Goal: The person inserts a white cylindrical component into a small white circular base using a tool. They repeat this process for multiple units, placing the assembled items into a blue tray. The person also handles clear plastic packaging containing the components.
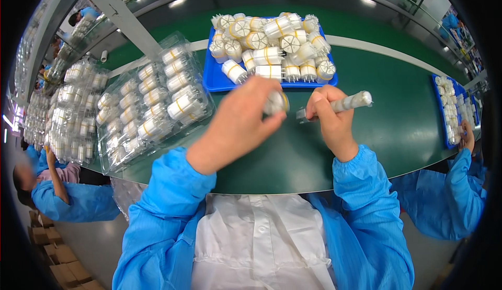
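Over the green worktable (376,107), my left hand (238,120) is closed on a white cylindrical part (273,103) with a yellowish band; the hand is slightly blurred. To its right, my right hand (334,125) grips a tool with a white wrapped handle (354,101) and a flat metal end (301,115). That metal end points left toward the part, with a gap between them. Just beyond both hands, a blue tray (212,78) holds a heap of similar white cylinders (268,55), many with yellow bands and metal pins.
At the left lies a clear plastic blister tray (107,162) with rows of banded cylinders. Stacked filled blister trays (73,117) stand farther left, near a co-worker in blue (78,201). Another co-worker's hand (467,135) touches a blue tray (448,133) at the right.
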Tool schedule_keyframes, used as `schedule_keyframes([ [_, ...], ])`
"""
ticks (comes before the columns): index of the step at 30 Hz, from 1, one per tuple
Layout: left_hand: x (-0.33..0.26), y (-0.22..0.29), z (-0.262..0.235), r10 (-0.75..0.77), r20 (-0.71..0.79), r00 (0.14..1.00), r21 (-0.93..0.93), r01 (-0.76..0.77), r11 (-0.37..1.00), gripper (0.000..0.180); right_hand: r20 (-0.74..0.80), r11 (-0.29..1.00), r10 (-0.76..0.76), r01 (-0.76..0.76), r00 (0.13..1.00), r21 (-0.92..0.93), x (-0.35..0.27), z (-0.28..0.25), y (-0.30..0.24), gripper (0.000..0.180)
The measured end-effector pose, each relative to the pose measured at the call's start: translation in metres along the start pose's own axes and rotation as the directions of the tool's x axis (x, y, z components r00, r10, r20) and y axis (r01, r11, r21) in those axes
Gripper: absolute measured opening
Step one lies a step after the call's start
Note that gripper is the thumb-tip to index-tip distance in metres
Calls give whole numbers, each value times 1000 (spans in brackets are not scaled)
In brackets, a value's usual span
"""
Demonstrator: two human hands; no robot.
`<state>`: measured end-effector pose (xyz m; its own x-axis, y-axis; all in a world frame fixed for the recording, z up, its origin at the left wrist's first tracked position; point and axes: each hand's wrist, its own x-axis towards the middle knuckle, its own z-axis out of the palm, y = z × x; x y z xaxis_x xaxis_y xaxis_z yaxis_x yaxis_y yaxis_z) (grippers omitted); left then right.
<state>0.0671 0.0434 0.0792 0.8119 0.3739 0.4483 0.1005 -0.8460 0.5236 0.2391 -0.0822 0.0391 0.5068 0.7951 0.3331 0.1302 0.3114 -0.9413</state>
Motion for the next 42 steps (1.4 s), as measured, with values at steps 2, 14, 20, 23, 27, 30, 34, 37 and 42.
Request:
schedule_keyframes([
  [2, -20, -11, 36, 36, 61, 998, -52, -33, 998, 48, 5, 999, -9, 9, 1000, 39, 1, 0, -5, 29],
  [14, -26, -19, 66, -88, 99, 991, -236, 109, 966, 48, 81, 997, 49, -45, 996, -57, 1, 1, 9, 29],
  [20, -26, -13, 68, -114, 63, 992, -166, 123, 978, 53, 83, 996, 84, -81, 993, -44, 0, 3, 12, 29],
  [23, -28, -14, 68, -84, 4, 996, -144, 84, 986, 61, 48, 997, 72, -74, 996, 33, 0, 2, 7, 29],
  [27, -29, -15, 67, -92, 13, 996, -247, 92, 965, 69, 33, 999, 29, -30, 999, 25, 3, -2, 4, 30],
  [30, -29, -13, 66, -58, 39, 998, -229, 66, 971, 70, 50, 999, 49, -49, 998, -2, 2, -2, 8, 30],
  [34, -29, -13, 67, -71, 53, 996, -220, 81, 972, 70, 83, 997, 36, -30, 996, -68, 1, -1, 13, 29],
  [37, -29, -11, 67, -72, 49, 996, -143, 78, 987, 70, 102, 996, 30, -21, 994, -81, 0, 1, 13, 28],
  [42, -33, -15, 73, -126, 22, 992, -179, 128, 976, 67, 52, 997, 25, -29, 998, 65, 2, -2, 10, 28],
])
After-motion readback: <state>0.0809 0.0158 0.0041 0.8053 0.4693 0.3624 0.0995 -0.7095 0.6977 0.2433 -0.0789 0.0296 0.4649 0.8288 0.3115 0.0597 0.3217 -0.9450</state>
